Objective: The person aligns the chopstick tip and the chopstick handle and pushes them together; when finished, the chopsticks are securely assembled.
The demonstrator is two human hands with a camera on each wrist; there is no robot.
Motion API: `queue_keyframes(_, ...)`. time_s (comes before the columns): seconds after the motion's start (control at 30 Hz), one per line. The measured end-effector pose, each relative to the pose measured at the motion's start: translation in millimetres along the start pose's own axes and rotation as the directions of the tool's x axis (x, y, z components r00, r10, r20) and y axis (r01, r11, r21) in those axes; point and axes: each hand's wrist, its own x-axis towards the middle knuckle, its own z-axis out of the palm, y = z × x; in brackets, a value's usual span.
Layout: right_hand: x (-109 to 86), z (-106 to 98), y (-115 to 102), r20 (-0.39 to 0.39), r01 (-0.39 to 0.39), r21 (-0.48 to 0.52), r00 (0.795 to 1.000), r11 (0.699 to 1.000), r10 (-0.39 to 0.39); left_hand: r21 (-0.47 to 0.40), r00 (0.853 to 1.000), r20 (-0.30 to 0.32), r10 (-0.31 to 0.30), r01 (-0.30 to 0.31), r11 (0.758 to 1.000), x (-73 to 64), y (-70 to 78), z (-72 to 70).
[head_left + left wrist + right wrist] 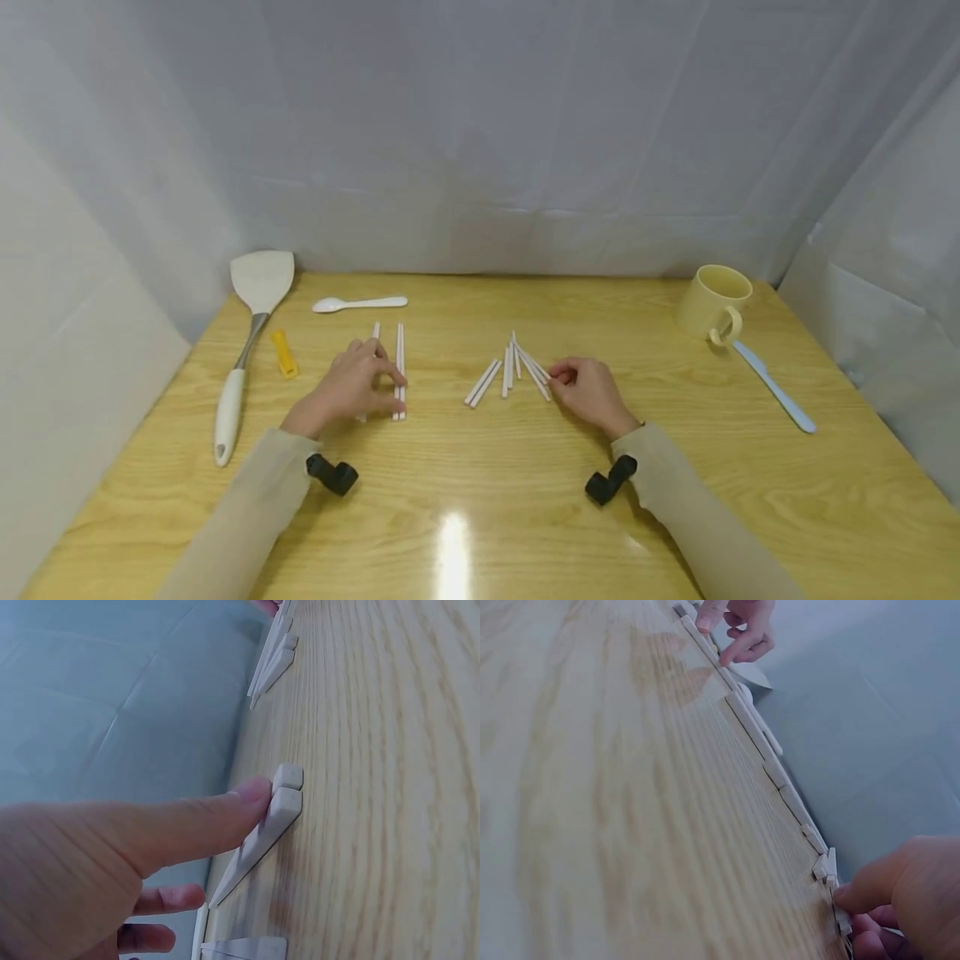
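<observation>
Pale sheeting (480,142) hangs behind a wood-grain desk (480,467), here read as a clock face from the wearer's side. At nine, the left hand (348,385) has its thumb and forefinger apart, tips resting against a pair of long white sticks (402,346). Short white sticks (506,373) lie near the centre, toward twelve, some fanned out; at three, the right hand (592,392) has curled fingers, thumb and forefinger pinching at the fan's near end. A white spoon (360,305) lies at ten, a spatula (251,342) and small yellow object (284,356) between nine and ten, a yellow mug (708,308) at two, a light-blue knife (774,387) at three, beyond the right hand.
</observation>
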Motion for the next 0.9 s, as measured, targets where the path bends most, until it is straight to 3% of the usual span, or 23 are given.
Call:
queue_keyframes(0.1, -0.2, -0.9, -1.3, -0.002, -0.013, -0.038, 1.0, 0.999, 0.013, 0.004, 1.0, -0.018, 0.007, -0.007, 1.0, 1.7, 0.5, 1.6)
queue_keyframes(0.23, -0.2, -3.1, -2.3, 0.004, -0.014, -0.049, 1.0, 0.999, 0.014, -0.034, 0.996, -0.091, 0.01, -0.013, 0.999, 6.1, 5.8, 8.1)
queue_keyframes(0.4, -0.6, -5.6, -2.0, -0.001, -0.032, -0.047, 0.999, 0.998, 0.032, -0.091, 0.984, -0.179, 0.013, -0.029, 0.995, 10.3, 20.2, 24.5)
queue_keyframes(0.6, 1.7, -7.2, -0.1, 0.002, -0.061, -0.056, 0.998, 0.997, 0.062, -0.098, 0.966, -0.26, 0.016, -0.043, 0.994, 15.1, 38.4, 40.7)
queue_keyframes(0.73, 2.3, -7.9, -0.5, -0.009, -0.073, -0.057, 0.997, 0.996, 0.072, -0.095, 0.967, -0.256, -0.006, -0.019, 0.995, 20.0, 55.4, 53.0)
queue_keyframes(0.9, 1.4, -7.4, 0.4, -0.006, -0.059, -0.061, 0.998, 0.996, 0.058, -0.163, 0.968, -0.216, -0.126, 0.092, 0.982, 26.9, 74.0, 69.7)
